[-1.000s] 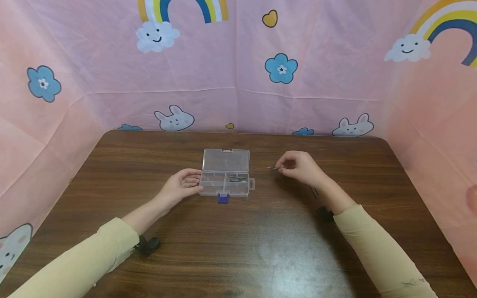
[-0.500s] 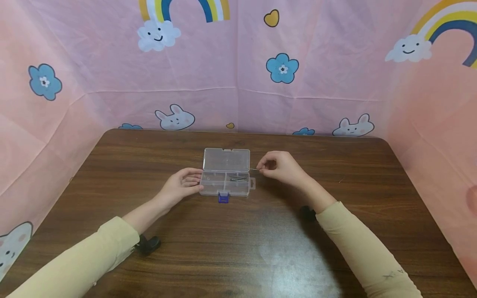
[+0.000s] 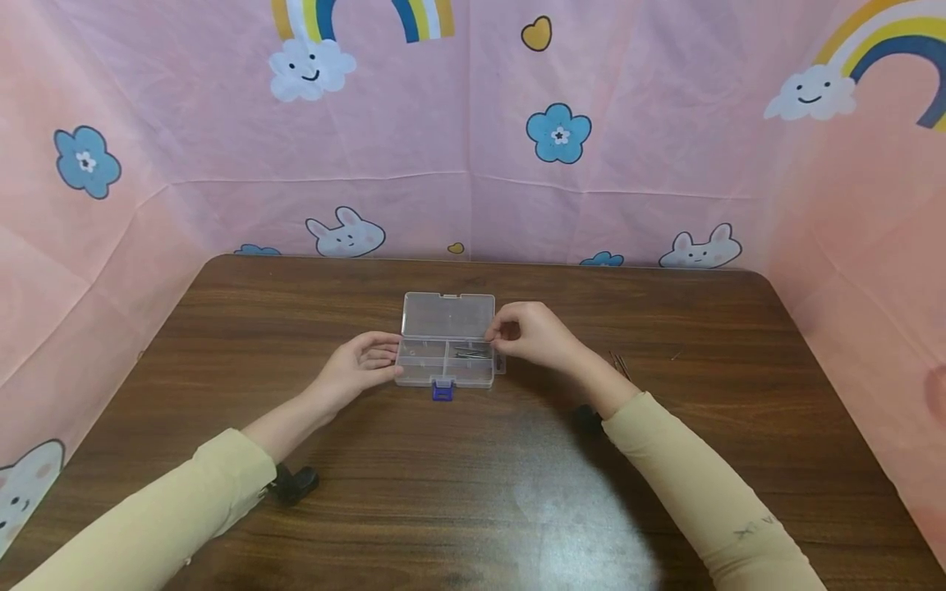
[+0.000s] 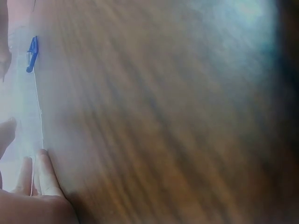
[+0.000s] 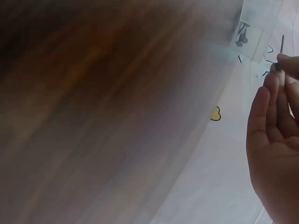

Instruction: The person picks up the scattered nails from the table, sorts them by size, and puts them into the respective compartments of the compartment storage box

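Observation:
A clear plastic divided box [image 3: 420,382] stands on the table with its lid [image 3: 448,316] tipped back and a blue latch [image 3: 443,391] at its front. My left hand [image 3: 360,362] grips the box's left end, thumb at the front corner and fingertips toward the back. Several screws [image 3: 471,354] lie in the back right compartment. Over the box's right end, my right hand [image 3: 538,334] pinches a thin screw [image 5: 282,44] between thumb and fingertip; in the right wrist view its point sticks out beyond the fingers.
More thin metal pieces [image 3: 620,365] lie on the wooden table [image 3: 473,484] beside my right forearm, with a small one [image 3: 676,356] farther right. A pink patterned cloth [image 3: 636,172] rises behind the table and along both sides.
My right hand has moved left with the screw, from the table beside the box to the box's right end. The left hand and the box stay in place.

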### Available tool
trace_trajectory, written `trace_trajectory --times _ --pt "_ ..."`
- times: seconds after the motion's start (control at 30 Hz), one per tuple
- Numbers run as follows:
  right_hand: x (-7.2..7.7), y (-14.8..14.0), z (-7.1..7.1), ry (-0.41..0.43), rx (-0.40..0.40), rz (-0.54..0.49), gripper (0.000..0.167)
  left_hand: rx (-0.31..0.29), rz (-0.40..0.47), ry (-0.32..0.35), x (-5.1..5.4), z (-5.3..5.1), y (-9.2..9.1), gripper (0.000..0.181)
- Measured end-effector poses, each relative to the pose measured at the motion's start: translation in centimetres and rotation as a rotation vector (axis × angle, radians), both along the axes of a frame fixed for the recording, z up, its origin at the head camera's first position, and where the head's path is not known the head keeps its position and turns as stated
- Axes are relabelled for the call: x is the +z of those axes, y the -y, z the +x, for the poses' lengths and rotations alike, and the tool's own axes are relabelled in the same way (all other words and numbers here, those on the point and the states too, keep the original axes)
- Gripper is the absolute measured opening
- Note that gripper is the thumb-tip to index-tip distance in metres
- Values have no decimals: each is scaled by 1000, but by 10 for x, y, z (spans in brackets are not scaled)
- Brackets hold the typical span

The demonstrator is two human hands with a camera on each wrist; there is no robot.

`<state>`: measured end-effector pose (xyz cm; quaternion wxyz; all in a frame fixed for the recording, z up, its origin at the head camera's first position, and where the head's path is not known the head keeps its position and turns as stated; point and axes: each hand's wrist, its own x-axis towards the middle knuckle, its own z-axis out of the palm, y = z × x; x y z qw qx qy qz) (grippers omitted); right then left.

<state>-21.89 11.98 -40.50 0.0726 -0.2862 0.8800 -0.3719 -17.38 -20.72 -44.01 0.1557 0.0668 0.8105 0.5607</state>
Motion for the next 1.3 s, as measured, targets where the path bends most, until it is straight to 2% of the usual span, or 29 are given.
trace_trajectory --times 0.27,0.73,0.97,1.3 --pt "1 8 -2 -46 33 67 8 -5 -10 -5 0 -1 1 58" --pt "-1 19 -5 -38 32 103 8 -7 -5 -10 -1 -3 2 58" --pt "-1 17 -4 -22 35 96 5 -9 -11 -8 -1 -3 1 58" --pt "2 7 -1 -32 17 64 9 -5 -6 -19 -1 -2 1 57"
